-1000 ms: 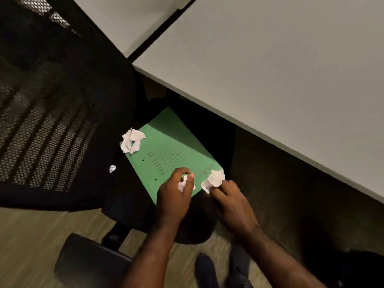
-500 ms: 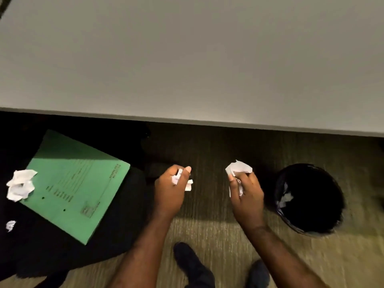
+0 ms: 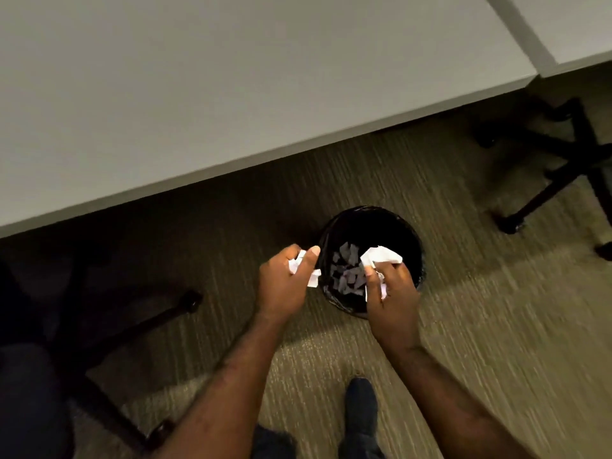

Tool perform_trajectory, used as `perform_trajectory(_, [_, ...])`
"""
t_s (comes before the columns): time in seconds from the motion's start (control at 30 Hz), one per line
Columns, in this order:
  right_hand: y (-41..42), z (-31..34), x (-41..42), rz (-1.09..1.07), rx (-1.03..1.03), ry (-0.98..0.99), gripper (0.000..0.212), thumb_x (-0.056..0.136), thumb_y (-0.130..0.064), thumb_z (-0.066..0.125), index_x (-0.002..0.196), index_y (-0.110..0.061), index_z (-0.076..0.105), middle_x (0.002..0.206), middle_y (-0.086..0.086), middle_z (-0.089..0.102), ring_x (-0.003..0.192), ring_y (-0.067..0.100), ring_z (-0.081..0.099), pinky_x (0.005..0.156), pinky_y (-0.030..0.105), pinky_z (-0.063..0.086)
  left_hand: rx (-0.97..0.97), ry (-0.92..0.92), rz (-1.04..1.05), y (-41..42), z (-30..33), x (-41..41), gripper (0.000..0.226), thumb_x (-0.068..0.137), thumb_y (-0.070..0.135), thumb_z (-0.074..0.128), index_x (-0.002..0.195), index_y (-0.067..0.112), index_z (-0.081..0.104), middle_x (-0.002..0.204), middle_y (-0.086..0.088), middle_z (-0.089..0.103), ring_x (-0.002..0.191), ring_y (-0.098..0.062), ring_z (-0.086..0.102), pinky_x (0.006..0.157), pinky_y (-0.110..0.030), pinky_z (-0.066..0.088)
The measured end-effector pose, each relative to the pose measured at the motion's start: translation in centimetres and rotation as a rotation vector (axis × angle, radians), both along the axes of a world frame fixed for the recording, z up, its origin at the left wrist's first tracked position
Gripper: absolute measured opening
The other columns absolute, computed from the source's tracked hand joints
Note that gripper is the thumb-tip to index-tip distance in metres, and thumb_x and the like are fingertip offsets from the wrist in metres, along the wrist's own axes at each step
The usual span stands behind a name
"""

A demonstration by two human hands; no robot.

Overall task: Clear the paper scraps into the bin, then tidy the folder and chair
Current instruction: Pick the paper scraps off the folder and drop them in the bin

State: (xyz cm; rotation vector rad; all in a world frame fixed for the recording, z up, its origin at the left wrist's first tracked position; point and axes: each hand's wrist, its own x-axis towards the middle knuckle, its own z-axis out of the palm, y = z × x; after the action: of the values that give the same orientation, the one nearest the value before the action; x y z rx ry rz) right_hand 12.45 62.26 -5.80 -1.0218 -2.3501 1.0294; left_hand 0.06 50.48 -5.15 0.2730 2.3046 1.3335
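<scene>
A round black bin [image 3: 371,220] stands on the carpet just in front of the desk edge, with several paper scraps [image 3: 346,273] lying inside. My left hand [image 3: 284,283] is at the bin's left rim, closed on crumpled white paper [image 3: 303,265]. My right hand [image 3: 392,296] hovers over the bin's near right side, gripping a larger white paper scrap [image 3: 382,255] above the opening. The green folder is out of view. The chair's seat [image 3: 29,399] shows dark at the lower left.
A grey desk top [image 3: 231,77] fills the upper half. The chair's black legs and castor [image 3: 190,301] spread at the left. Another chair base [image 3: 559,180] stands at the right. My shoe [image 3: 361,404] is on the carpet below the bin.
The view swung right from the chair and green folder to the bin. Both hands carried their paper scraps rightward and now sit at and over the bin's opening.
</scene>
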Motion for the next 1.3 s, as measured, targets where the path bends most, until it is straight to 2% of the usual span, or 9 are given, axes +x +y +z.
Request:
perform_trajectory(0.17, [5.0,-3.7,2.0,0.036,-0.050,-0.101,0.018,0.097,-0.018,0.052,0.086,-0.009,0.062,0.085,0.002,0.056,0.078,0.015,0.052,0.068,0.026,0.035,-0.210,0.027,-0.144,6.6,-4.0,2.8,0.046,0.087,0.053,0.058,0.063,0.015,0.047,0.057,0.003,0.055,0.054,-0.011,0.051,0.052,-0.030,0.035])
perform_trajectory(0.3, [8.4,-6.4,1.8,0.039,-0.125,-0.192,0.017,0.094,-0.015,0.057,0.082,-0.004,0.062,0.078,0.006,0.058,0.078,0.026,0.056,0.065,0.028,0.030,-0.452,0.117,-0.358,10.4,-6.4,3.9,0.037,0.088,0.054,0.052,0.077,0.019,0.052,0.085,-0.009,0.068,0.080,-0.030,0.063,0.061,-0.032,0.039])
perform_trajectory(0.37, [9.8,-7.4,1.6,0.064,-0.180,-0.236,0.017,0.094,-0.019,0.057,0.090,-0.003,0.062,0.086,0.012,0.062,0.085,0.029,0.058,0.067,0.030,0.034,-0.470,0.186,-0.428,11.9,-7.1,3.9,0.033,0.089,0.049,0.054,0.085,0.016,0.054,0.094,-0.011,0.067,0.089,-0.032,0.062,0.066,-0.035,0.041])
perform_trajectory(0.47, [11.6,-8.5,1.5,0.082,-0.272,-0.292,0.030,0.091,-0.027,0.061,0.115,-0.008,0.059,0.112,0.016,0.061,0.104,0.031,0.056,0.085,0.035,0.041,-0.453,0.218,-0.528,13.6,-7.8,3.7,0.034,0.088,0.040,0.060,0.107,0.013,0.056,0.110,-0.013,0.059,0.101,-0.033,0.058,0.079,-0.040,0.045])
perform_trajectory(0.57, [12.3,-8.8,1.9,0.035,-0.351,-0.295,0.061,0.091,-0.037,0.061,0.140,-0.008,0.039,0.143,0.015,0.044,0.130,0.028,0.043,0.101,0.030,0.033,-0.384,0.107,-0.481,14.1,-8.2,3.5,0.060,0.082,0.030,0.071,0.134,0.013,0.046,0.131,-0.013,0.048,0.119,-0.030,0.050,0.095,-0.036,0.040])
perform_trajectory(0.67, [12.1,-8.6,2.8,0.030,-0.351,-0.296,0.067,0.092,-0.039,0.058,0.146,-0.008,0.032,0.152,0.011,0.034,0.139,0.023,0.033,0.108,0.028,0.026,-0.309,0.049,-0.450,14.0,-8.0,3.5,0.073,0.085,0.021,0.069,0.147,0.012,0.031,0.147,-0.009,0.038,0.135,-0.023,0.038,0.109,-0.031,0.033])
perform_trajectory(0.8, [10.4,-6.9,3.5,0.076,-0.238,-0.267,0.048,0.094,-0.030,0.058,0.136,-0.009,0.046,0.144,0.010,0.044,0.131,0.023,0.043,0.105,0.036,0.039,-0.251,0.103,-0.398,11.6,-6.9,3.4,0.067,0.088,0.017,0.064,0.147,0.017,0.033,0.151,-0.002,0.037,0.138,-0.016,0.035,0.110,-0.024,0.029])
perform_trajectory(0.93, [7.3,-4.1,1.8,0.178,-0.094,-0.143,0.024,0.090,-0.017,0.061,0.114,-0.015,0.059,0.121,0.000,0.053,0.111,0.013,0.052,0.091,0.022,0.040,-0.208,0.259,-0.269,6.3,-4.7,2.0,0.054,0.083,0.015,0.068,0.134,0.019,0.051,0.136,0.001,0.050,0.126,-0.012,0.046,0.103,-0.019,0.033])
perform_trajectory(1.3, [-9.6,4.3,-8.1,0.668,0.025,-0.079,0.030,0.088,-0.018,0.066,0.117,-0.020,0.061,0.130,-0.003,0.056,0.121,0.013,0.050,0.101,0.033,0.041,-0.184,0.370,0.256,-15.0,3.5,-1.4,0.042,0.079,0.009,0.073,0.118,0.020,0.062,0.124,0.004,0.051,0.117,-0.008,0.051,0.094,-0.037,0.050])
